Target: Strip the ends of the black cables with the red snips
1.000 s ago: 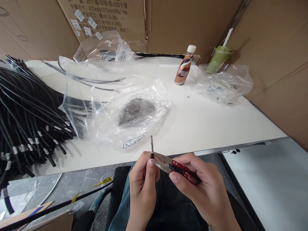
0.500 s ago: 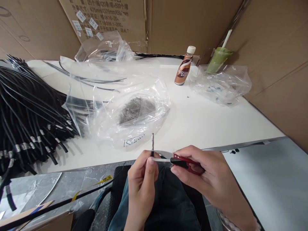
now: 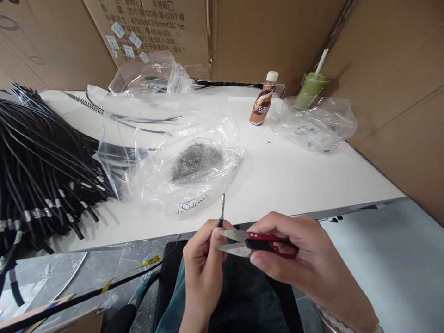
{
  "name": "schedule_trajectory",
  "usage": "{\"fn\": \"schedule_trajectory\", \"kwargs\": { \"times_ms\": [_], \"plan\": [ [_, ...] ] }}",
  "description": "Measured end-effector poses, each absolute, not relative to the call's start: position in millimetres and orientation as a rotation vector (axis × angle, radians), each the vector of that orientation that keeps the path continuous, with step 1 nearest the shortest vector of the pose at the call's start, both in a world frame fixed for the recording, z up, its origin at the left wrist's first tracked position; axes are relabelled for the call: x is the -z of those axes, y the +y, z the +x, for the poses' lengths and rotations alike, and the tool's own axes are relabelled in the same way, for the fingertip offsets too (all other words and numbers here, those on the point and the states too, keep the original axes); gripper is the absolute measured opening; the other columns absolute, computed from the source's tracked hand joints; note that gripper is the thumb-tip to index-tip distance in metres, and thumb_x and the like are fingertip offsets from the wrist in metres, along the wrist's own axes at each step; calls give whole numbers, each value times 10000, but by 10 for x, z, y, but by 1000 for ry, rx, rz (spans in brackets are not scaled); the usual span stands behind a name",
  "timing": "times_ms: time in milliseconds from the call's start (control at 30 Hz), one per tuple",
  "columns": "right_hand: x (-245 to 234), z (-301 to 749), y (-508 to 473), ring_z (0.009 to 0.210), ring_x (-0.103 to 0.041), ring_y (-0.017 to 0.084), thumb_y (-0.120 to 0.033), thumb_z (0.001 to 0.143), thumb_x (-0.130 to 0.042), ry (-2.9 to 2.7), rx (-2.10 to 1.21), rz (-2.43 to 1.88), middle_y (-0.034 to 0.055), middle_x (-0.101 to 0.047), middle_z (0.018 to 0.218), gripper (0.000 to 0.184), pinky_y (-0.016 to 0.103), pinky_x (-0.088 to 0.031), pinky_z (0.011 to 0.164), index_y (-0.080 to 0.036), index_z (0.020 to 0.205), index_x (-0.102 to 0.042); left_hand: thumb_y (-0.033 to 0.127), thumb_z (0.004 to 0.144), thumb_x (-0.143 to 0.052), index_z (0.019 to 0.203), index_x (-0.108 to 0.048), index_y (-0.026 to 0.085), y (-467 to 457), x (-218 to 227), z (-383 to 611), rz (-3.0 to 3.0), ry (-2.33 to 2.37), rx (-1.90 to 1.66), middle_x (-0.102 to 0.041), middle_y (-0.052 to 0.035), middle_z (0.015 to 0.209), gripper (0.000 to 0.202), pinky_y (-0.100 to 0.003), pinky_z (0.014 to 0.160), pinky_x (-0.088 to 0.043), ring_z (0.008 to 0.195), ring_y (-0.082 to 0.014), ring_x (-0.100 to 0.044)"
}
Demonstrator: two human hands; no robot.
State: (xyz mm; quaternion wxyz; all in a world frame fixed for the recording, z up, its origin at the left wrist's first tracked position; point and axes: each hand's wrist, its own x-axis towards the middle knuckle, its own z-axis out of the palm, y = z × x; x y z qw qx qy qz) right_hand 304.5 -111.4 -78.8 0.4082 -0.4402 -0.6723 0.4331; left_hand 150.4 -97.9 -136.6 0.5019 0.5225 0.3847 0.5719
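Note:
My left hand [image 3: 204,259] pinches the end of a thin black cable, whose stripped, metal-capped tip [image 3: 222,206] sticks up above the fingers. My right hand [image 3: 301,263] grips red-handled thread snips [image 3: 260,242]. Their two blades stand slightly apart and point left, right by my left fingertips and just beside the cable. The cable runs down past my lap to the lower left [image 3: 86,296]. Both hands hover over my lap, just in front of the white table's [image 3: 294,175] near edge.
A big bundle of black cables [image 3: 38,162] lies at the left. A clear bag with a pile of small metal parts [image 3: 196,159] sits mid-table. Behind stand a coffee bottle [image 3: 262,99], a green cup with a straw [image 3: 310,85], more plastic bags [image 3: 315,125] and cardboard walls.
The snips' blades have opened again after being nearly shut on the cable half a second ago, and my right hand has dropped a little lower. My left hand has hardly moved.

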Motion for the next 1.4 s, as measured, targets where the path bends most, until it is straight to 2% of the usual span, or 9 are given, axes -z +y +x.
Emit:
{"fn": "schedule_trajectory", "kwargs": {
  "times_ms": [100, 433, 633, 833, 933, 1067, 1133, 1300, 1400],
  "plan": [
    [831, 3025, -1190, 495, -274, 43, -295, 831, -633, -1661, -1011, -1207, -49, -345, 569, 124, 165, -219, 443, -185, 836, -578, 363, 951, -426, 728, -536, 164, -972, 1407, 1510, 1188, 910, -1382, -363, 11, 612, 319, -207, 448, -202, 522, -77, -258],
    [980, 2982, -1193, 482, -259, 45, -293, 837, -627, -1626, -893, -1253, -54, -308, 551, 105, 165, -210, 437, -201, 856, -579, 324, 949, -436, 692, -467, 155, -979, 1426, 1498, 1191, 885, -1419, -274, 31, 556, 310, -183, 432, -207, 484, -65, -214],
    [967, 2973, -1157, 478, -277, 41, -289, 828, -636, -1657, -814, -1257, -61, -336, 545, 104, 150, -234, 440, -208, 862, -579, 322, 951, -437, 736, -534, 157, -960, 1456, 1489, 1226, 932, -1412, -294, 31, 543, 287, -189, 440, -232, 482, -68, -245],
    [974, 2981, -1115, 482, -276, 44, -288, 827, -638, -1650, -835, -1292, -58, -355, 550, 108, 157, -238, 446, -205, 866, -582, 354, 920, -492, 601, -399, 140, -981, 1418, 1490, 1211, 1089, -1392, -309, 23, 530, 395, -211, 444, -224, 489, -70, -253],
    [965, 2995, -1105, 494, -285, 49, -276, 814, -649, -1633, -944, -1269, -54, -381, 566, 108, 164, -238, 450, -206, 872, -590, 373, 895, -533, 648, -547, 128, -1007, 1367, 1526, 1158, 1159, -1362, -369, 13, 547, 348, -211, 453, -225, 500, -66, -263],
    [938, 3016, -1099, 503, -273, 49, -228, 798, -661, -1584, -1136, -1197, -50, -392, 589, 110, 166, -223, 449, -206, 883, -595, 409, 872, -562, 897, -728, 176, -1023, 1337, 1573, 1113, 1171, -1345, -410, 9, 545, 288, -201, 447, -216, 489, -59, -246],
    [937, 3038, -1098, 505, -259, 51, -238, 797, -663, -1541, -1131, -1196, -49, -365, 579, 101, 171, -203, 446, -202, 855, -588, 405, 881, -553, 913, -734, 189, -1021, 1347, 1574, 1129, 1173, -1372, -356, 18, 528, 283, -200, 442, -192, 483, -55, -222],
    [992, 3087, -1112, 500, -277, 52, -296, 802, -663, -1558, -1005, -1277, -42, -396, 574, 129, 175, -222, 442, -193, 830, -592, 394, 890, -541, 677, -612, 126, -1008, 1366, 1559, 1157, 1181, -1403, -276, 22, 535, 350, -212, 448, -200, 495, -60, -239],
    [1027, 3084, -1119, 495, -324, 49, -304, 789, -675, -1570, -872, -1284, -36, -471, 593, 142, 159, -274, 438, -187, 820, -599, 411, 873, -560, 727, -620, 124, -1005, 1348, 1583, 1113, 1194, -1405, -259, 28, 531, 327, -215, 438, -186, 485, -61, -233]
  ]
}}
